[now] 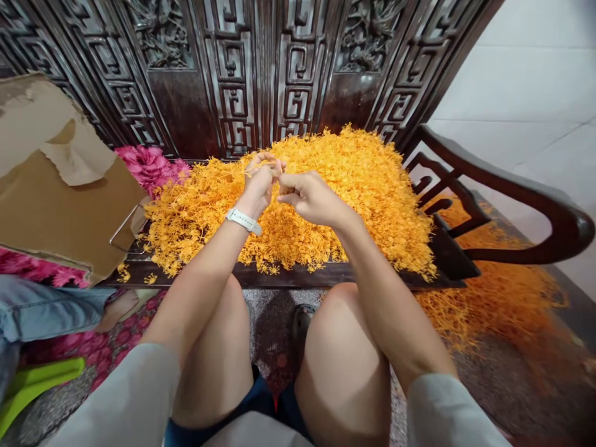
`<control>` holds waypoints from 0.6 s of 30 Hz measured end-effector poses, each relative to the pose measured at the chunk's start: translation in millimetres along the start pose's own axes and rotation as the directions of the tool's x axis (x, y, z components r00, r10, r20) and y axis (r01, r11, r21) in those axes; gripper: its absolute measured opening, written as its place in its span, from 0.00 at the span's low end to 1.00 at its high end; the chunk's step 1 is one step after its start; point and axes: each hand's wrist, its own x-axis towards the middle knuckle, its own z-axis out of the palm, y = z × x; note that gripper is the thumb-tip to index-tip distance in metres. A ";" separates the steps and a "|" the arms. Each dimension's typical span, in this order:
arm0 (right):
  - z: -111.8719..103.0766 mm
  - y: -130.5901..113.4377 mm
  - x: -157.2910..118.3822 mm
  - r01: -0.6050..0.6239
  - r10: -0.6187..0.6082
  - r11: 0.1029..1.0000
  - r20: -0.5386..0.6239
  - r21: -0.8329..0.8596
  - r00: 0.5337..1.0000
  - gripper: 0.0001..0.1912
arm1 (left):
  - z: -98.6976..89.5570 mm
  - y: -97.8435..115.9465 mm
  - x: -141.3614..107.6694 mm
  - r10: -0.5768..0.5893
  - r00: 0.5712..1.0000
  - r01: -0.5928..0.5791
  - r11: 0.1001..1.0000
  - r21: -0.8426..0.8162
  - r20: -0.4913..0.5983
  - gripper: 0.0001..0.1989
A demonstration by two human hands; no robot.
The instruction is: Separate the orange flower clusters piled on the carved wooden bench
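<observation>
Head view. The left hand [261, 180] is above the flowers [372, 198], its fingers curled and grasping a thin orange strand [242, 172]. The right hand [311, 197] is just beside it, with the thumb and index finger brought together near the left fingertips and the other fingers folded in. Whether the right fingertips grip anything cannot be told, because the contact point is too small to resolve. A white watch band [243, 221] encircles the left wrist.

The flowers, yellow-orange, form a wide heap on the dark wood bench [288, 276], both around and behind the hands. A few loose pieces lie at the front left edge of the bench. The carved backrest [261, 74] stands behind the heap; the curved armrest [535, 186] is at the right end.

Left side: a torn cardboard piece [60, 205] is tilted beside the heap, with a metal wire [125, 225] at its right edge. Pink flowers [151, 169] show behind the cardboard, and more show below it. Nearer the camera are another person's denim leg [51, 308] and a bright green object [40, 385], partly out of frame.

Right side: orange strands [503, 304] are spread on the floor below the armrest, next to the pale wall [521, 81].
</observation>
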 end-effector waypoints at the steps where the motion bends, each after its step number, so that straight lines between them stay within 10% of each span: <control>1: 1.8 -11.6 -1.6 0.019 -0.028 0.996 0.095 0.092 0.995 0.12 | 0.6 0.2 0.6 -0.003 1.000 0.003 1.000 -0.012 -0.003 0.17; 4: 18.5 -58.4 -9.2 0.016 -0.278 0.884 0.499 0.467 0.821 0.07 | -6.4 4.0 10.7 -0.006 0.994 0.001 0.999 -0.044 -0.106 0.16; 7: 33.6 -91.0 -14.7 -0.026 -0.415 0.823 0.631 0.568 0.656 0.08 | -21.1 13.4 23.6 -0.017 0.987 0.008 0.998 -0.059 -0.162 0.14; 9: 30.5 -86.3 -14.4 -0.045 -0.362 0.799 0.540 0.599 0.760 0.02 | -27.7 20.5 26.7 -0.052 0.993 0.045 0.997 -0.069 -0.109 0.14; 12: 8.2 -44.1 -9.9 -0.054 -0.043 0.742 0.127 0.669 0.991 0.19 | -26.7 28.5 20.8 -0.073 0.997 0.071 0.993 -0.095 -0.025 0.12; 15: -14.5 7.4 -6.7 -0.135 0.415 0.715 -0.262 0.686 0.871 0.27 | -16.9 31.2 8.4 -0.076 0.997 0.078 0.993 -0.092 0.030 0.11; 18: -21.3 38.6 -8.4 -0.290 0.648 0.671 -0.350 0.682 0.676 0.32 | -5.4 29.0 -4.2 -0.106 0.992 0.110 0.992 -0.055 0.063 0.13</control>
